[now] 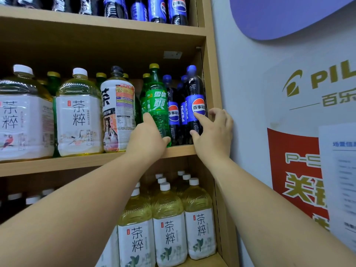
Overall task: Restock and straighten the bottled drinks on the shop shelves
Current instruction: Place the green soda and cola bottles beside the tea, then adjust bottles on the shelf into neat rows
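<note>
Wooden shelf [77, 162], green yellow-capped Sprite bottle [157, 105], dark blue-labelled Pepsi bottle [196, 87]

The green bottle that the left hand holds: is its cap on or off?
On. A yellow cap sits on the neck of the green bottle, which the left hand grips low down.

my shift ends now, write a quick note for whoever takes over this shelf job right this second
Left grip: holds the green soda bottle near its base, on the middle shelf.
Right grip: holds the front cola bottle at the shelf's right end.
Done: both bottles stand upright at the front edge, labels facing out, with more cola behind.
Left: probably release both and turn the black-capped tea bottle, which shows its side label.
</note>
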`<state>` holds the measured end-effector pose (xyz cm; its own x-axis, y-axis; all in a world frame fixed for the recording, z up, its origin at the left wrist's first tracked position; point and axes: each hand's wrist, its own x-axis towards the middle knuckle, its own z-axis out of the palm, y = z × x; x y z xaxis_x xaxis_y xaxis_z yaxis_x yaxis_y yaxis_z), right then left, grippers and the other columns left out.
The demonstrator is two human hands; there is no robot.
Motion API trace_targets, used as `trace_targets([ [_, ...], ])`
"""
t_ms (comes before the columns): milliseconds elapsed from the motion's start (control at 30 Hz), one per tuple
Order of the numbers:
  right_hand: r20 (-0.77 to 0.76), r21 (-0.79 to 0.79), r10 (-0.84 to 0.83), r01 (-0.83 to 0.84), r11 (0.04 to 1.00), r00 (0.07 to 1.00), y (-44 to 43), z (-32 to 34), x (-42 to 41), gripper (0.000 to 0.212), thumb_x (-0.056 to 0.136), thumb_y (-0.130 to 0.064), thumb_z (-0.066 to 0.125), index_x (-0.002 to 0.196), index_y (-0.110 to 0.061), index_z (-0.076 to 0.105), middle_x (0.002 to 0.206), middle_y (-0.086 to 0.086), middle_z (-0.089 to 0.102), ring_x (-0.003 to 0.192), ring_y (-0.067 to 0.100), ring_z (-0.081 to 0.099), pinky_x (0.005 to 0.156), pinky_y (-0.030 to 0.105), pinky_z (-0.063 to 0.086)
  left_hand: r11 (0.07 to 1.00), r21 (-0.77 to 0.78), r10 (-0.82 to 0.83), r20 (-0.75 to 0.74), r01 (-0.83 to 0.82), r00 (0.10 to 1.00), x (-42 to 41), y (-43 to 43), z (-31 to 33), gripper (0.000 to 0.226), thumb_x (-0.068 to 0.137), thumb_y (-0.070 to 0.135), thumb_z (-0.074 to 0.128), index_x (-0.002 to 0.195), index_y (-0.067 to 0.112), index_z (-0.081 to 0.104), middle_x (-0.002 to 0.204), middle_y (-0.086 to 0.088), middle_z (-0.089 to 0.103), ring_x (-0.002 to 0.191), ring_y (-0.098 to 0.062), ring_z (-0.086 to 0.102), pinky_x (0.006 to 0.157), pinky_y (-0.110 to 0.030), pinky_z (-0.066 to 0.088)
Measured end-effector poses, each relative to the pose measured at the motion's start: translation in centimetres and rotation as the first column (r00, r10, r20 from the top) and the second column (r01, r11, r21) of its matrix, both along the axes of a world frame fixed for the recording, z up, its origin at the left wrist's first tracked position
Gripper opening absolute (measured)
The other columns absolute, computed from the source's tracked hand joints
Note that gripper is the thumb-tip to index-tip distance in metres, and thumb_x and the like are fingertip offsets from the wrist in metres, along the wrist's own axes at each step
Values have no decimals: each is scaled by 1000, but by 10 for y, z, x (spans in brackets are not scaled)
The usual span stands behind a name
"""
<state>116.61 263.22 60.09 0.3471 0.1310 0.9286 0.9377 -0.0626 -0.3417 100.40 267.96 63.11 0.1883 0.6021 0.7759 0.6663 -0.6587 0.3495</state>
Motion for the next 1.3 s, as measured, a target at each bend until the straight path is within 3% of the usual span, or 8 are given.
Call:
trace_targets([
  [167,-6,-58,-25,24,998,1000,-4,-1,-2,53,92,-31,74,142,-27,57,151,3,37,151,31,20,118,49,35,993,92,-73,-29,75,997,-10,-9,-10,92,97,39,66,161,10,7,137,-18,55,119,-34,59,91,-39,49],
  [333,30,18,37,-38,999,999,-11,3,-35,50,95,-42,66,141,-25,57,154,11,39,153,34,21,124,50,21,946,282,-176,26,162,984,-60,-24,-11,71,100,33,62,160,18,25,151,-6,47,137,-23,46,111,-37,39],
  [433,118,75,220,-230,970,968,-11,11,-76,44,94,-44,66,132,-20,63,138,6,50,133,26,43,108,41,40,931,356,-112,56,85,992,-101,-19,-9,65,96,31,67,153,18,39,139,-5,55,128,-22,50,105,-37,42],
  [533,90,-34,401,-399,916,912,-5,20,-116,49,96,-46,66,136,-19,58,133,0,49,123,15,48,95,25,38,925,379,3,89,-36,996,-142,-9,-8,61,93,29,71,146,13,46,136,-8,55,127,-26,48,105,-39,40],
  [733,-132,-94,527,-540,836,839,16,29,-162,67,91,-50,71,146,-24,43,132,0,43,113,14,44,92,28,36,906,276,286,157,-320,945,-208,14,-3,73,87,46,73,146,14,44,143,-12,45,133,-34,40,108,-49,37],
  [833,62,-17,413,-413,911,909,24,24,-181,72,88,-47,73,147,-18,44,145,7,41,135,24,39,110,34,36,905,227,316,211,-361,925,-237,25,0,80,85,47,74,149,13,40,151,-14,38,140,-36,34,114,-54,34],
  [933,196,-102,420,-407,908,886,31,25,-211,75,88,-48,73,150,-17,42,148,5,42,138,22,37,114,35,33,942,104,289,229,-318,930,-259,38,4,90,83,52,75,153,16,32,151,-13,39,140,-35,36,113,-55,38],
  [1300,-27,-131,381,-381,915,924,68,32,-266,94,91,-50,70,161,-15,18,162,8,30,149,27,28,117,43,34,993,-113,11,346,30,938,-280,63,6,65,87,43,77,136,23,39,121,4,62,112,-24,62,97,-45,52],
])
